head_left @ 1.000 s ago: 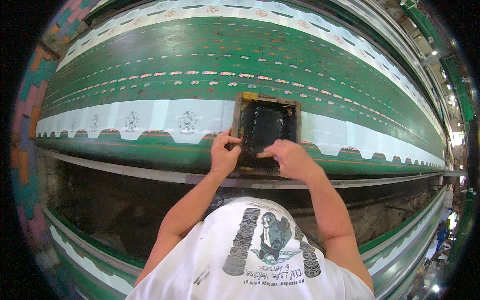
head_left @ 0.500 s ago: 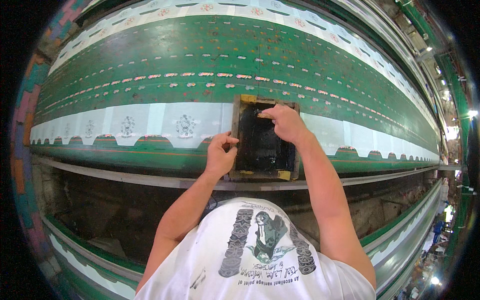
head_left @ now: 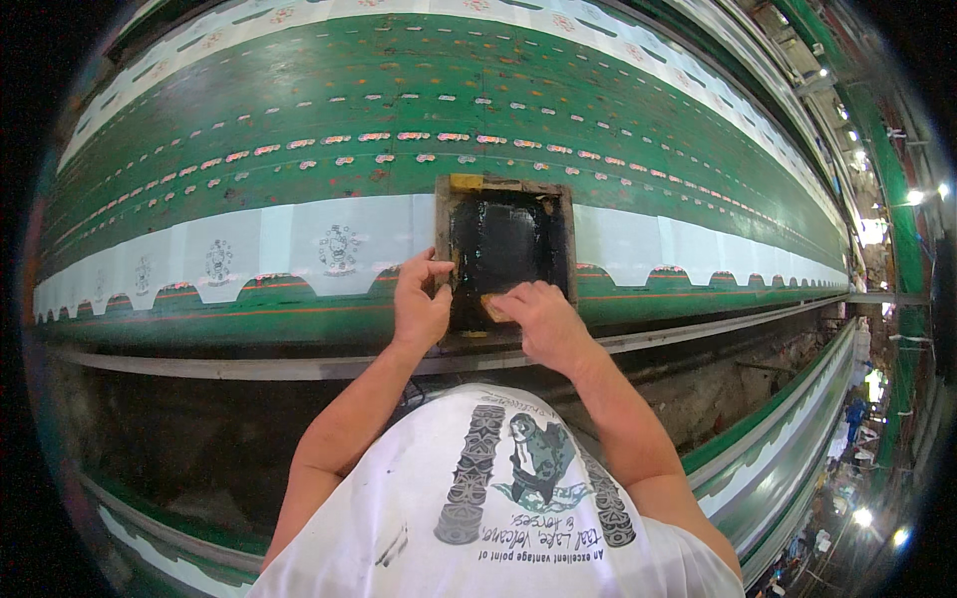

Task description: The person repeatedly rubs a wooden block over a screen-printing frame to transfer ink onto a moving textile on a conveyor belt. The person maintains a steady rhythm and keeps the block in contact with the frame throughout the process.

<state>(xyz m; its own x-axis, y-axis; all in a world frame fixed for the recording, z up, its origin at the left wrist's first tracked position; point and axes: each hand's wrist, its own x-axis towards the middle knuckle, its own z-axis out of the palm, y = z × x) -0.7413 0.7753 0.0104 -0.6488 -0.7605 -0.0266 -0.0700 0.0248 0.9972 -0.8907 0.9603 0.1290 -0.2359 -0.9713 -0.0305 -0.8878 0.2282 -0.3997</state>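
Note:
A wooden screen-printing frame point(head_left: 565, 229) lies over the row of pale cut pieces at the near side of a long green table. Its mesh point(head_left: 506, 239) is coated in dark, wet-looking ink. My left hand point(head_left: 423, 307) is at the frame's left rail, its thumb and fingers curled against the wood. Inside the frame, close to its near end, my right hand point(head_left: 546, 321) grips a small squeegee point(head_left: 493, 308) with a tan, wood-coloured edge showing; its blade is hidden. To the left, a pale piece point(head_left: 339, 244) carries a dark printed figure.
The green table point(head_left: 299, 120) curves away to both sides, with rows of small coloured prints along it. More pale pieces point(head_left: 349, 30) line its far side. A metal rail point(head_left: 219, 366) runs along the near edge. Another green table point(head_left: 768, 448) stands at the lower right.
My right hand has drawn the squeegee from the frame's far end to its near end. My left hand stays at the left rail. The whole view has shifted slightly.

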